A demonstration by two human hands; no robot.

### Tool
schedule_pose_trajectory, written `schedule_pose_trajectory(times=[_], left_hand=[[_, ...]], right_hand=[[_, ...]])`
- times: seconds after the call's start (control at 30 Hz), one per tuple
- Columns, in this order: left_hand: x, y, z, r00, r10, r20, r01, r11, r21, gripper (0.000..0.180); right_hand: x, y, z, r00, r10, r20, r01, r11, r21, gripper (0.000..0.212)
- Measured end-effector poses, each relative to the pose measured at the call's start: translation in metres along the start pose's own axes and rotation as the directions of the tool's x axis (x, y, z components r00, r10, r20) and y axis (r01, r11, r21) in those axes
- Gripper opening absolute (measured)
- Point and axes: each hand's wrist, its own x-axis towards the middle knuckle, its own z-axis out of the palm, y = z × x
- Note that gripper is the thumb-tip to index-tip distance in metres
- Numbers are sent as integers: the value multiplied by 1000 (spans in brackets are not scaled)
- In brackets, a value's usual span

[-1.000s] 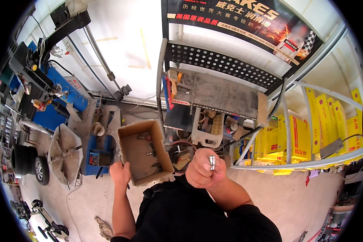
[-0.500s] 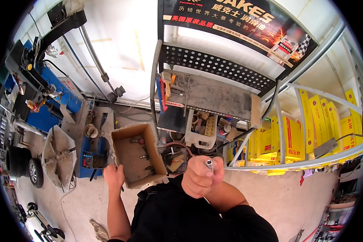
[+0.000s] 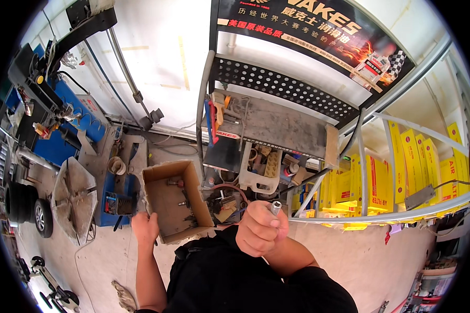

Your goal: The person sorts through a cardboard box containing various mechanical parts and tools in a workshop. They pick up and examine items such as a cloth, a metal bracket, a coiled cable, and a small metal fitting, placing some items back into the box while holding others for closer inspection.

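Note:
My left hand (image 3: 145, 227) grips the left edge of an open cardboard box (image 3: 167, 171), fingers curled at its rim. A small dark tip shows just below that hand; I cannot tell what it is. Inside the box lie several small metal fittings (image 3: 186, 204) along the right side and one reddish-brown piece (image 3: 176, 182) at the far end. Right of the box, my right hand (image 3: 258, 230) is raised and closed around a shiny metal socket (image 3: 275, 207). Its hollow end sticks out past the thumb and forefinger; the rest is hidden in the fist.
Ahead stands a dark rack shelf (image 3: 282, 117) with tools on its left end. Below it sits a cream plastic case (image 3: 259, 180) of parts. Yellow boxes (image 3: 378, 180) fill the metal shelving at right. At left are a tyre machine (image 3: 74, 201) and a wheel (image 3: 43, 218).
The socket has tilted in my right hand, from pointing up at the view to leaning up and right, showing more of its side. My left hand stays on the box.

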Motion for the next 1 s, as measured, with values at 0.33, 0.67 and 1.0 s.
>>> schedule_pose_trajectory(times=[0.33,0.67,1.0], left_hand=[[-1,-9,-1,1000,-14,-2,14,1000,19,36],[5,-17,24,999,33,40,-33,999,3,38],[8,-7,25,998,19,67,-15,998,-58,39]], right_hand=[[-31,-36,-23,920,-208,-332,6,855,-518,28],[-244,-94,-137,-151,-618,-771,-471,731,-494,23],[-393,-15,-209,-479,-206,-853,-251,964,-92,22]])
